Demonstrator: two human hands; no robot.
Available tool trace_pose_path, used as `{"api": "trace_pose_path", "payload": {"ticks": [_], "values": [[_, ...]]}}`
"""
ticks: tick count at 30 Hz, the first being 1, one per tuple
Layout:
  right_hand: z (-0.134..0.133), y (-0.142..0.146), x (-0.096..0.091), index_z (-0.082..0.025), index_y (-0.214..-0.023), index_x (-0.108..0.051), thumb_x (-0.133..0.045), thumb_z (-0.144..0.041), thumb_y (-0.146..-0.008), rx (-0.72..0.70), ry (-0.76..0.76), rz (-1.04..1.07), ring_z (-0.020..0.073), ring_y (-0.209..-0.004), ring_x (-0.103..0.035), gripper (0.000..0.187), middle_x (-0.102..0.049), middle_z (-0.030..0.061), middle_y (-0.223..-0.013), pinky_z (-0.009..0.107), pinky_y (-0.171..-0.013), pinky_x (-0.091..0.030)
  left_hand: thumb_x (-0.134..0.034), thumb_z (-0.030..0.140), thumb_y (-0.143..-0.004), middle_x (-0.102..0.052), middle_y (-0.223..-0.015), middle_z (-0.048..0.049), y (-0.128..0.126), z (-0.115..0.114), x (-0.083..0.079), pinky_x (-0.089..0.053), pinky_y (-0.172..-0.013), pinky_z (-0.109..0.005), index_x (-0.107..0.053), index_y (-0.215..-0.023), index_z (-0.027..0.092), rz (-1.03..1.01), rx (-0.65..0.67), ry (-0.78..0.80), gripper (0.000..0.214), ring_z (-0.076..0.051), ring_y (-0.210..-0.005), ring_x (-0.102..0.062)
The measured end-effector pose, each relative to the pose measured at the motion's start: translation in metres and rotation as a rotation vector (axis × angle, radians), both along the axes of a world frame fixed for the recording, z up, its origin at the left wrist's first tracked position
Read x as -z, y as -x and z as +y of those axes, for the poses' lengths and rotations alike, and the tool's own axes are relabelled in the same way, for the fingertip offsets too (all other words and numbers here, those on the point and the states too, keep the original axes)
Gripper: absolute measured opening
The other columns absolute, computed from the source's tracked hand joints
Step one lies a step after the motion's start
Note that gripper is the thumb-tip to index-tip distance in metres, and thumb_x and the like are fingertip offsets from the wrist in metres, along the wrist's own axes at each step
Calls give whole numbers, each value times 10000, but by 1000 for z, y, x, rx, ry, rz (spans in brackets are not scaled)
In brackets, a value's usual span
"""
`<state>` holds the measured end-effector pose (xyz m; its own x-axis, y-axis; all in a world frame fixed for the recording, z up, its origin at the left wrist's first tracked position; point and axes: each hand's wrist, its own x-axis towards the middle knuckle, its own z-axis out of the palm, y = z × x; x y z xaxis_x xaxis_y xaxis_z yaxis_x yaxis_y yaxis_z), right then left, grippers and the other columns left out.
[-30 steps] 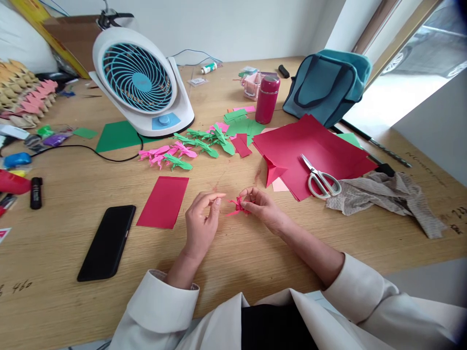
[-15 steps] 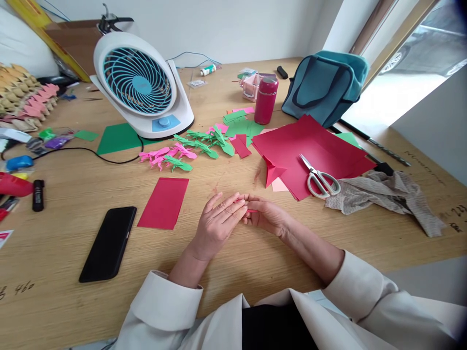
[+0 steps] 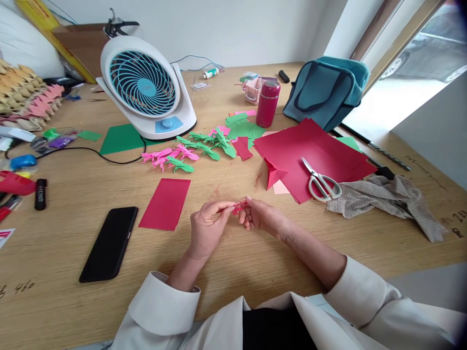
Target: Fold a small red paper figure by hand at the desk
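Both hands meet just above the wooden table (image 3: 255,257) on a small folded red paper figure (image 3: 238,208). My left hand (image 3: 207,228) pinches its left end with thumb and fingertips. My right hand (image 3: 260,216) has curled fingers closed on its right side. Most of the figure is hidden between the fingers. A red paper rectangle (image 3: 165,203) lies flat just left of my left hand. A black phone (image 3: 109,243) lies further left.
Folded pink and green paper figures (image 3: 182,154) lie in a row beyond the hands. Red paper sheets (image 3: 292,146) with scissors (image 3: 321,181) and a grey cloth (image 3: 386,197) are at right. A fan (image 3: 146,87), red bottle (image 3: 267,103) and teal bag (image 3: 324,90) stand behind.
My left hand went from apart, to flat over the red figure, to pinching its left end now. The right hand kept hold of it.
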<state>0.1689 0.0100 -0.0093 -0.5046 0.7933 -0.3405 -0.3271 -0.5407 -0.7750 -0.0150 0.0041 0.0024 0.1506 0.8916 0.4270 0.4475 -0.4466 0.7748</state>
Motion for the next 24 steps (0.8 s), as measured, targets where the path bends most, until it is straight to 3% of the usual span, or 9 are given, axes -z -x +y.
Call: {"api": "trace_pose_path", "payload": {"ticks": [3,7,11,15,24], "values": [[0,1,-7,-183,-921,-655,-605,-652,-844,133,-234,-193,103,-610,-521,478,-604,-5,-744,237,-577,-440,-669,264,-875,-787,-888,-34,-1,1,1,-570,-764,-261,-754,-919,188,-179,-15,240,123,-163,-803,-734],[-3,6,-13,-198,-887,-634,-731,-564,-783,172,-411,-250,125,-704,-574,392,-640,5,-809,270,-691,-469,-674,282,-859,-785,-857,-37,-6,1,3,-575,-735,-248,-753,-911,164,-330,-8,358,151,-160,-769,-728],[-5,11,-4,-221,-859,-599,-783,-491,-753,238,-438,-223,159,-783,-630,344,-670,24,-876,302,-735,-489,-668,293,-865,-787,-882,-41,-12,-3,4,-576,-757,-253,-757,-925,168,-323,-49,343,165,-161,-792,-727],[-6,11,4,-218,-848,-626,-753,-442,-793,270,-506,-343,164,-781,-605,263,-653,31,-862,300,-723,-479,-650,300,-883,-788,-925,-44,-14,-7,6,-585,-787,-273,-760,-961,178,-270,-71,300,182,-173,-831,-734],[-11,12,-4,-210,-791,-600,-700,-348,-833,330,-585,-491,158,-711,-516,175,-591,23,-767,281,-634,-415,-649,262,-885,-770,-1059,-66,-16,-7,10,-575,-898,-326,-730,-1090,184,-182,-26,239,233,-190,-952,-729]]}}
